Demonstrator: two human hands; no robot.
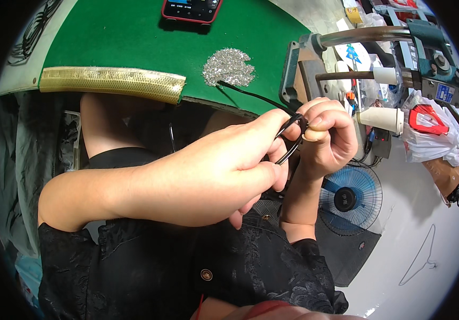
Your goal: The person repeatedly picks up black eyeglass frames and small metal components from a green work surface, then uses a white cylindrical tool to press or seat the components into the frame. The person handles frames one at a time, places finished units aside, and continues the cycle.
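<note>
A black eyeglass frame is held between my two hands, above my lap near the table's edge. One thin temple reaches up and left, its tip near a pile of tiny silver metal pieces. My left hand is closed around the frame, the rim showing between its fingers. At the corner where the temple meets the front, my right hand pinches with thumb and fingertips. Whether a small piece sits in that pinch is too small to tell. Part of the frame is hidden behind my left hand.
The green table top carries a phone in a red case and a gold mesh-covered edge strip. At right stands a teal metal machine with steel rods. A fan, plastic bag and wire hanger are lower right.
</note>
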